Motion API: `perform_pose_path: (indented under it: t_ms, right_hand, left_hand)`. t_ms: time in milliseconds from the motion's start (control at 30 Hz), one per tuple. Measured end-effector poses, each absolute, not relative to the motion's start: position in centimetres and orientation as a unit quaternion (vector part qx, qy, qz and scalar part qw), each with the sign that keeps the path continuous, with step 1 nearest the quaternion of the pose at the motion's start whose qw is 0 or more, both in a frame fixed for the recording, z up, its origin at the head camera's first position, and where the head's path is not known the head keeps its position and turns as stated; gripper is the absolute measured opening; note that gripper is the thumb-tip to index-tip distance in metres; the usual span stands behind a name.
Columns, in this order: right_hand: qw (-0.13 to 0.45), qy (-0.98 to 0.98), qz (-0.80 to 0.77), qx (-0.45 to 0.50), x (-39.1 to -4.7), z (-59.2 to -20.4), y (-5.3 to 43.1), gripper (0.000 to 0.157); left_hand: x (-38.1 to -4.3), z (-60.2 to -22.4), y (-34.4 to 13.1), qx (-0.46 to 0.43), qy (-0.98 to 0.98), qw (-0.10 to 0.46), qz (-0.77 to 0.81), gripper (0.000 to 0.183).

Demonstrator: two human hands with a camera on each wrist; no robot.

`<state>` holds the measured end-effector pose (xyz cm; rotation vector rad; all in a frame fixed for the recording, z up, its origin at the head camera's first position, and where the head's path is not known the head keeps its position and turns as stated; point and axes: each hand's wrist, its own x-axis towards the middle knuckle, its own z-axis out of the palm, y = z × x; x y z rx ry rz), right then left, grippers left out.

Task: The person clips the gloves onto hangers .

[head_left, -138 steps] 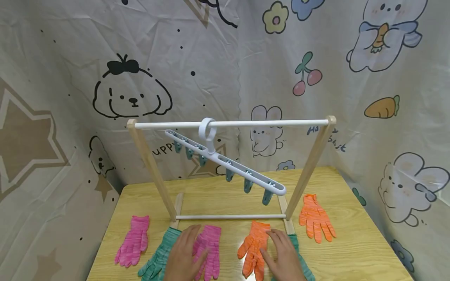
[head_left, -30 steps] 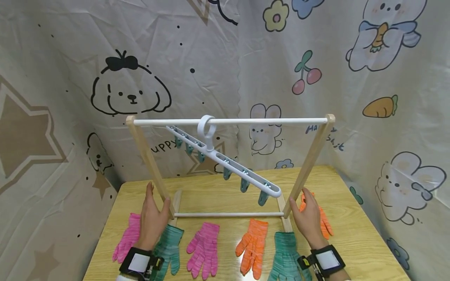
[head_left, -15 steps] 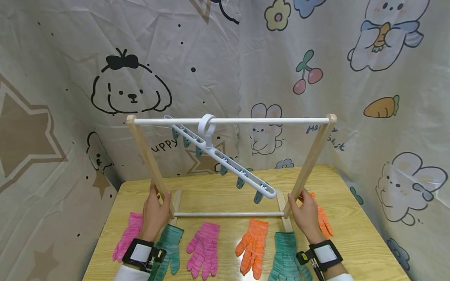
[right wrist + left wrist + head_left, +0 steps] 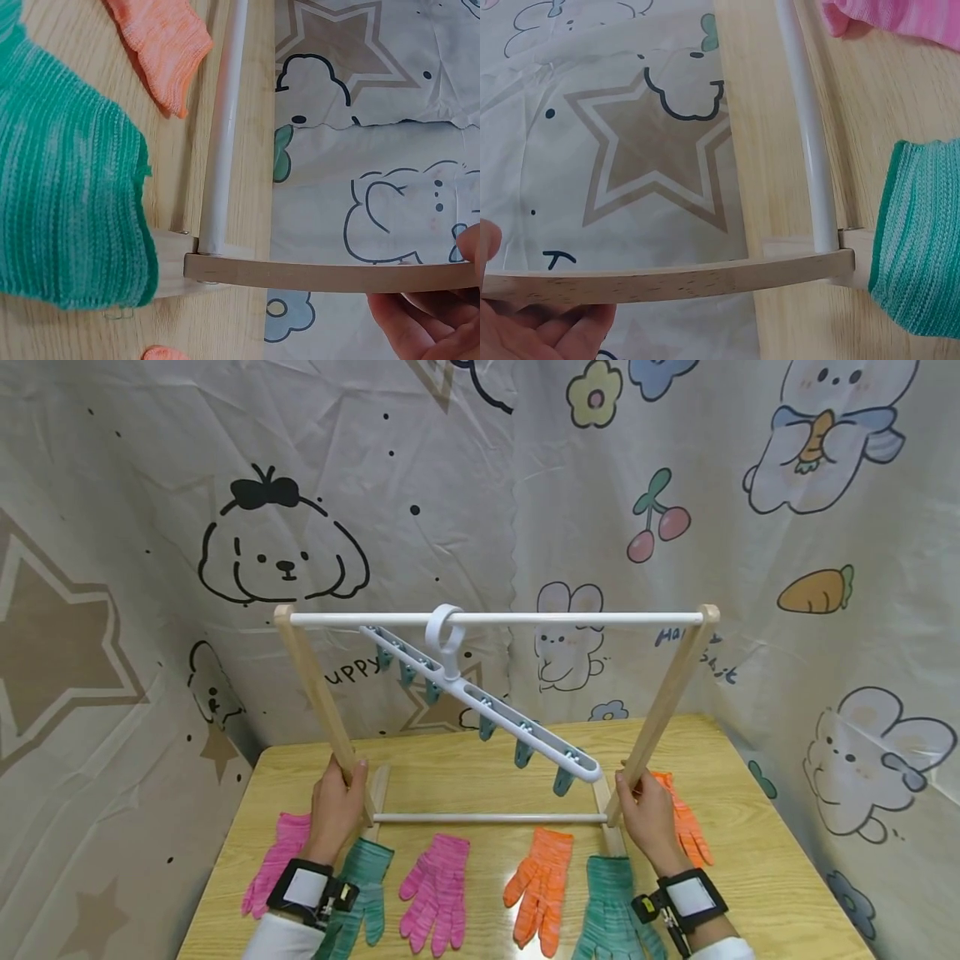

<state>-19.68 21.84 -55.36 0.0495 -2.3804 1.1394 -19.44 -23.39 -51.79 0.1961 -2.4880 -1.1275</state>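
Observation:
A small wooden rack (image 4: 666, 706) stands on the table, with a white rail on top and another low down. My left hand (image 4: 334, 810) grips its left upright (image 4: 318, 697), and my right hand (image 4: 647, 810) holds the right upright. In the left wrist view, curled fingers (image 4: 592, 330) lie under the upright (image 4: 667, 283); the right wrist view gives the matching grip on the other upright (image 4: 337, 277). From the top rail hangs a white clip hanger (image 4: 517, 720) with several grey-blue clips, turned aslant to the rail.
Before the rack lie a green glove (image 4: 367, 885), a pink glove (image 4: 437, 889), an orange glove (image 4: 542, 889) and another green glove (image 4: 611, 902). Outside the uprights are a second pink glove (image 4: 273, 868) and a second orange glove (image 4: 686, 822). A printed cloth (image 4: 465, 485) surrounds the table (image 4: 772, 877).
Both hands have left the gloves near the front and moved outward and up to the uprights, closing round them. The green gloves lie straighter. The hanger has swung slightly.

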Motion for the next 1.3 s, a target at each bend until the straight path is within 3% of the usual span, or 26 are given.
perform_pose_path:
  t_ms: [267, 567, 867, 1300]
  right_hand:
    - [0.238, -0.886, 0.398, 0.011, -19.67, -55.41, 21.69, 0.032]
    - [0.235, -0.896, 0.376, -0.01, -19.81, -54.87, 21.48, 0.03]
    - [0.238, -0.898, 0.37, -0.015, -19.74, -54.97, 21.3, 0.024]
    - [0.236, -0.903, 0.359, -0.015, -20.31, -55.15, 21.38, 0.029]
  left_hand:
    - [-19.15, -51.91, -23.36, 0.06, -0.891, 0.192, -0.406, 0.046]
    - [-19.6, -51.7, -23.09, 0.053, -0.896, 0.197, -0.394, 0.035]
    - [-19.18, -51.69, -23.02, 0.069, -0.9, 0.185, -0.389, 0.04]
    - [-19.05, -52.03, -23.04, 0.063, -0.902, 0.19, -0.383, 0.042]
